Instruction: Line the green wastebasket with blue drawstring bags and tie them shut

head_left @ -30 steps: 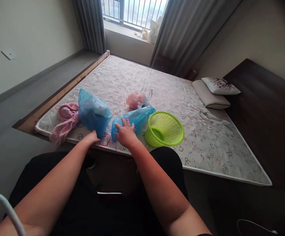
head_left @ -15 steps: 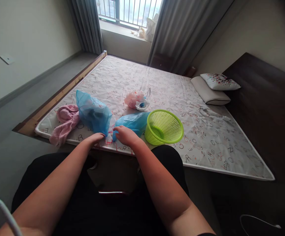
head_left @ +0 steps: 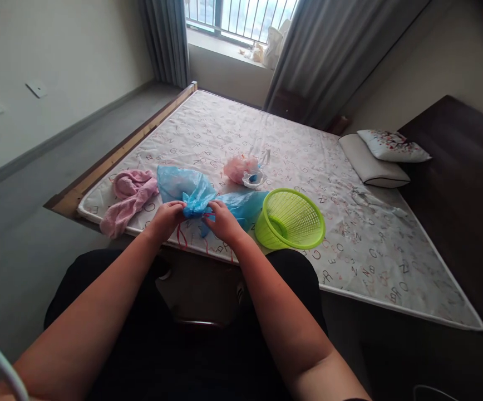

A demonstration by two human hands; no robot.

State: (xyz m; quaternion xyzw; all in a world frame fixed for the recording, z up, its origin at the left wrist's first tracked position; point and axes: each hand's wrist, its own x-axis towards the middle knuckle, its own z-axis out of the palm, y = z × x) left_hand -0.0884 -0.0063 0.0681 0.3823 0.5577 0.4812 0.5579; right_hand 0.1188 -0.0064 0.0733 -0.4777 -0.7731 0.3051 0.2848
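A blue plastic bag (head_left: pixel 186 182) lies near the mattress's front edge, its near end gathered into a bunch. My left hand (head_left: pixel 167 218) pinches this bunch from the left. From the right, my right hand (head_left: pixel 222 220) closes its fingers on the bunch, with a thin red drawstring (head_left: pixel 208 213) at the fingertips. More red string hangs below the bag over the mattress edge. A second blue plastic bag (head_left: pixel 245 205) lies flat behind my right hand, reaching to the lime-green mesh basket (head_left: pixel 294 220). To the left of the gathered bag rests a pink towel (head_left: pixel 129 195), crumpled.
The mattress (head_left: pixel 350 245) carries a crumpled pink plastic bag (head_left: pixel 240 168) with a white roll-like item (head_left: pixel 254 178) beside it. Pillows (head_left: pixel 394 146) lie at the right by the dark headboard (head_left: pixel 454 167). A wooden bed rail (head_left: pixel 120 147) runs along the left.
Both hands have risen away from the mattress edge. The blue bag, spread upright before, is now lower and bunched between my fingers. The view has swung slightly left.
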